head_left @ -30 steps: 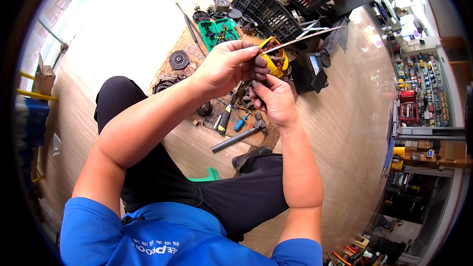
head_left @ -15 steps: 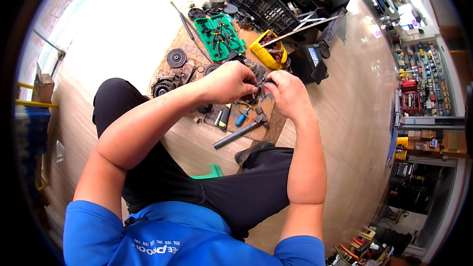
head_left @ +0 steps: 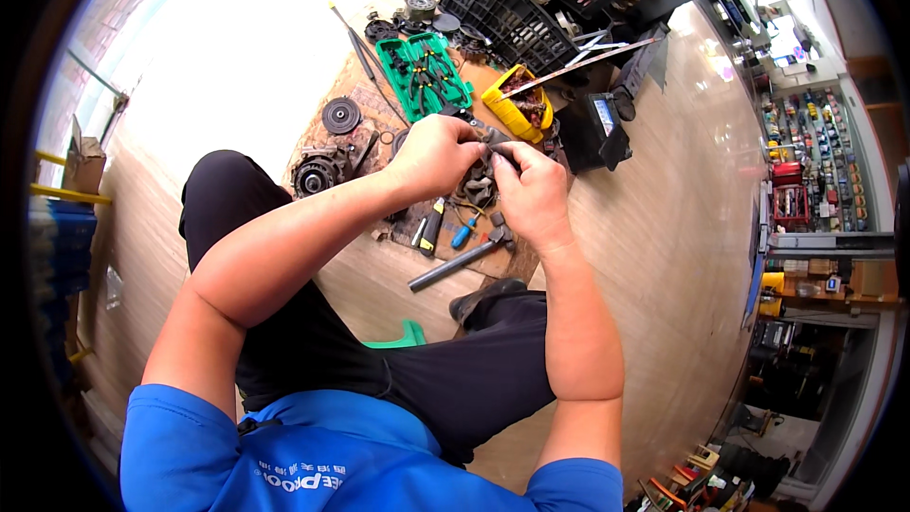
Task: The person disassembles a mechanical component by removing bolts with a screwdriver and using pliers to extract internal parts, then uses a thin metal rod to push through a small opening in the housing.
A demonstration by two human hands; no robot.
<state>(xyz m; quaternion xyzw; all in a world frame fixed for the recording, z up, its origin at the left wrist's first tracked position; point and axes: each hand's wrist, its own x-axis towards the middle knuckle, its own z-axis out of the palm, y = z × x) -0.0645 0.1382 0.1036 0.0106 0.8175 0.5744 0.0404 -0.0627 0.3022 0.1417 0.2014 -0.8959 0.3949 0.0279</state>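
Note:
My left hand (head_left: 436, 157) and my right hand (head_left: 533, 190) meet over the cardboard, fingertips pinched close together. A small dark piece is between them, too small and too covered by the fingers to name. Just below the fingertips shows a crumpled-looking dark grey thing (head_left: 481, 193); whether the hands touch it I cannot tell. Nearer to me lie a hammer (head_left: 457, 266) with a grey handle, a blue-handled screwdriver (head_left: 464, 232) and a black-and-yellow tool (head_left: 432, 227), perhaps a utility knife.
Beyond my hands lies an open green case of pliers (head_left: 424, 76), beside a yellow container (head_left: 517, 106) of dark reddish parts. A pulley (head_left: 341, 115) and a round machine part (head_left: 320, 173) sit left. Black crates (head_left: 507, 14) stand behind; a black box (head_left: 592, 133) is right.
Both hands have shifted slightly; the right one moved left and nearer the left, its fingers turned more upward. The dark grey thing below the fingertips now shows more.

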